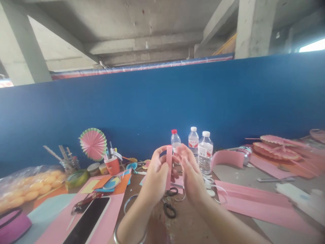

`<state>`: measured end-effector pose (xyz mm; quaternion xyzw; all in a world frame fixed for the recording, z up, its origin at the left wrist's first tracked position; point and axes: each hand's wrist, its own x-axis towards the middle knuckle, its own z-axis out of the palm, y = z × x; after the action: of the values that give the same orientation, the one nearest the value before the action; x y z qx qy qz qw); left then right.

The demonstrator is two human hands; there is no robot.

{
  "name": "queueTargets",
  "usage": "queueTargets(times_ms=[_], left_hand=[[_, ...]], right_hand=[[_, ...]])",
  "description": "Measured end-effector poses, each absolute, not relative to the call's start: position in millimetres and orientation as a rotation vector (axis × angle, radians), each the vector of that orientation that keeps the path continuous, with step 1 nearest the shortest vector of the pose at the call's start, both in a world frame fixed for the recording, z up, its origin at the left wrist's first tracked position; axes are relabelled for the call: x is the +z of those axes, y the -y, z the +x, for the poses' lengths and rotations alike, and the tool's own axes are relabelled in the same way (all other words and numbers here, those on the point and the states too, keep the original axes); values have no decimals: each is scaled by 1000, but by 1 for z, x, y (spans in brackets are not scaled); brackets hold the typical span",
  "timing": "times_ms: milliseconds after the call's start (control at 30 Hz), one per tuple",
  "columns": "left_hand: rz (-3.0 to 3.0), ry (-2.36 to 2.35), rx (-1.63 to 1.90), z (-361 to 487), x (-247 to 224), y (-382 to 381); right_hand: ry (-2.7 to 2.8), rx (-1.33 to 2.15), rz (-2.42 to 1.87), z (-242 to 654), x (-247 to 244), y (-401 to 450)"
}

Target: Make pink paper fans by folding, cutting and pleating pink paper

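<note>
A narrow folded pink paper strip stands upright between the hands above the table's middle. My left hand is closed on it, thumb on the near side and fingers curled behind. My right hand is raised just to the right of the strip, palm turned inward, fingers extended; whether its fingertips touch the paper cannot be made out. Below the hands lie black-handled scissors, their blades partly hidden. Behind them stand a red-capped bottle and two white-capped bottles.
At the left are a phone, coloured paper sheets, a red cup of pens, a pink paper fan and a bag of yellow balls. Pink paper and more fans lie right. A blue partition stands behind.
</note>
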<state>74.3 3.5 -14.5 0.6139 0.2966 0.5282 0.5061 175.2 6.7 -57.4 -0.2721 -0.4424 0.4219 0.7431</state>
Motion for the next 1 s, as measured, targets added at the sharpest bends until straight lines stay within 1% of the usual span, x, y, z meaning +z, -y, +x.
queueTargets(times_ms=[67, 100, 200, 267, 367, 500, 600, 667, 833, 1000], left_hand=[[1493, -702, 1214, 73, -15, -2], [1526, -725, 1195, 73, -16, -1], [1685, -872, 1180, 72, -20, -1], [1894, -990, 1142, 70, -21, -2], [2224, -1100, 973, 69, -18, -4], [2407, -1260, 866, 77, -19, -4], [2519, -1428, 788, 84, -28, -5], [2587, -1481, 735, 87, -34, -7], [2771, -1484, 642, 91, -45, -11], [2889, -1498, 590, 106, -64, -10]], right_hand=[[1065, 1091, -630, 183, -48, -9], [1121, 1114, -653, 185, -44, -9], [1167, 1030, -733, 189, -38, -5], [1096, 990, -715, 189, -39, -3], [978, 1004, -622, 189, -43, -5], [863, 965, -508, 188, -48, -10], [821, 959, -509, 187, -49, -10], [775, 993, -493, 185, -48, -8], [585, 1126, -259, 183, -37, -5], [267, 1271, -363, 198, -29, -11]])
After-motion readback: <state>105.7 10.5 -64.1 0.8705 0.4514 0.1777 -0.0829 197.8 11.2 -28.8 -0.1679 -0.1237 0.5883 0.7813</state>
